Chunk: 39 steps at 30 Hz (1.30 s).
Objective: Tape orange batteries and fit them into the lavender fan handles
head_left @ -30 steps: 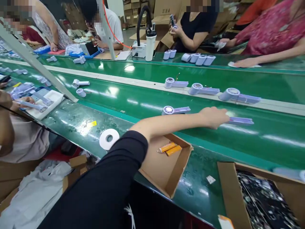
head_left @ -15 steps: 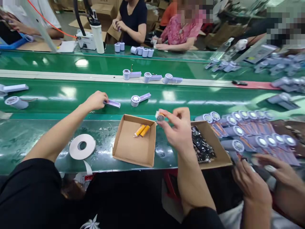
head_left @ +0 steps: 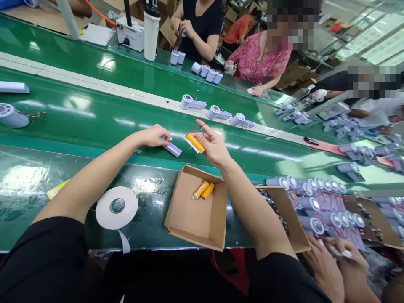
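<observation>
My left hand (head_left: 153, 136) is closed on one end of a pale lavender plastic fan handle (head_left: 173, 149), whose trough-shaped free end points right over the green belt. Just to the right, my right hand (head_left: 216, 148) pinches an orange cylindrical battery (head_left: 195, 142) with a white strip along its lower side. A thin wire shows near my raised right fingers. Battery and handle are close but apart. Below them stands an open cardboard box (head_left: 192, 227) with two orange batteries (head_left: 204, 190) inside. A roll of white tape (head_left: 105, 206) lies left of the box.
On the belt's centre strip sit several small fans (head_left: 213, 112). Right of my forearm, a second box (head_left: 298, 231) holds dark parts, with rows of fan bodies (head_left: 311, 203) beyond. A co-worker's hands (head_left: 331, 261) work at lower right; other people sit across the belt.
My right hand has moved up and left to the handle, turning the battery lengthwise into view. The head view has tilted and shifted. The fan seen between the hands earlier no longer shows.
</observation>
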Each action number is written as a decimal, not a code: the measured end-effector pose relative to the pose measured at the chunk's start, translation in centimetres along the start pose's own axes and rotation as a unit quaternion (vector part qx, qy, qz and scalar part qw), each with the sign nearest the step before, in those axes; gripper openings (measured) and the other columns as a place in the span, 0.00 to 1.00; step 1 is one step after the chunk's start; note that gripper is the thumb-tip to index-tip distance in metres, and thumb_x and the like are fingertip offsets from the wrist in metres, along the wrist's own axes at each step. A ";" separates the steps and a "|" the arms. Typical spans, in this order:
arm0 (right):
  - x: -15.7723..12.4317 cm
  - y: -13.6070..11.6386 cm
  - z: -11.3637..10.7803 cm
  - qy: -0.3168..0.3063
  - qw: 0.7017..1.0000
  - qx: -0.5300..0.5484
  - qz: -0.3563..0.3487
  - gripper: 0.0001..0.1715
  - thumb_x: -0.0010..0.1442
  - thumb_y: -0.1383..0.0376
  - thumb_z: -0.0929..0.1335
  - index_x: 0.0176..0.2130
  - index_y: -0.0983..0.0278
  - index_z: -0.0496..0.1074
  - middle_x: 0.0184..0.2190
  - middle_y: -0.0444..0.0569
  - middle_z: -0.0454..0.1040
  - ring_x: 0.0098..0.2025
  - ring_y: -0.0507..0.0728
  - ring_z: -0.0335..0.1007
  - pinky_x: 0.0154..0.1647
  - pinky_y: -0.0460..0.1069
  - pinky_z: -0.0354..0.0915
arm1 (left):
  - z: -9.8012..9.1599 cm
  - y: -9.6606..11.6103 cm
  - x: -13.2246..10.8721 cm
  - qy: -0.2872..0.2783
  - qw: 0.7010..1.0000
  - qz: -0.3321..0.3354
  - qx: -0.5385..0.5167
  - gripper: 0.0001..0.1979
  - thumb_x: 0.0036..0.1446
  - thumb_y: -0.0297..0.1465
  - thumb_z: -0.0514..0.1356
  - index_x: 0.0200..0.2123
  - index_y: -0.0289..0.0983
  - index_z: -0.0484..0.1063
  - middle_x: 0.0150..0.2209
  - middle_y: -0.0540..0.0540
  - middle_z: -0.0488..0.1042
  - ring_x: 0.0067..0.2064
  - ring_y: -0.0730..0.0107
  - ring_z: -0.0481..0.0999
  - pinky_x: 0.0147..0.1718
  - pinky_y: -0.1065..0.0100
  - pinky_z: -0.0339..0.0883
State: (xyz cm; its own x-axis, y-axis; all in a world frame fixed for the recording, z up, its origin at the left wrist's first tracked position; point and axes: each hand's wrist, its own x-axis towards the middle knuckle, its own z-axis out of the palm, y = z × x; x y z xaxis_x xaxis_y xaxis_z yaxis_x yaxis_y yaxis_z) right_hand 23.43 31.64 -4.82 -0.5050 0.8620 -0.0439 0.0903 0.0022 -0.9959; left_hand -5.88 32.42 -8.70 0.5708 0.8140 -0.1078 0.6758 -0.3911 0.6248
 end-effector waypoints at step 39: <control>-0.3 3.0 -2.1 0.020 0.919 -0.381 -0.103 0.24 0.64 0.59 0.77 0.56 0.66 0.85 0.42 0.52 0.86 0.37 0.55 0.81 0.47 0.48 0.75 | 1.8 5.2 4.1 -0.036 0.995 -0.094 0.024 0.15 0.76 0.33 0.55 0.54 0.34 0.80 0.48 0.43 0.82 0.46 0.64 0.74 0.46 0.69 0.61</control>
State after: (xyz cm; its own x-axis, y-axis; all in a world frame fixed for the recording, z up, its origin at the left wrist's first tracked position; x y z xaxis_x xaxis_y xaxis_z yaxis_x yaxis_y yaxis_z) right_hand 25.63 32.46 -7.58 -0.5486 0.8211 0.1579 0.5781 0.5089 -0.6378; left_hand 0.85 32.94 -7.27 0.4622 0.8430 -0.2753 0.7948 -0.2562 0.5501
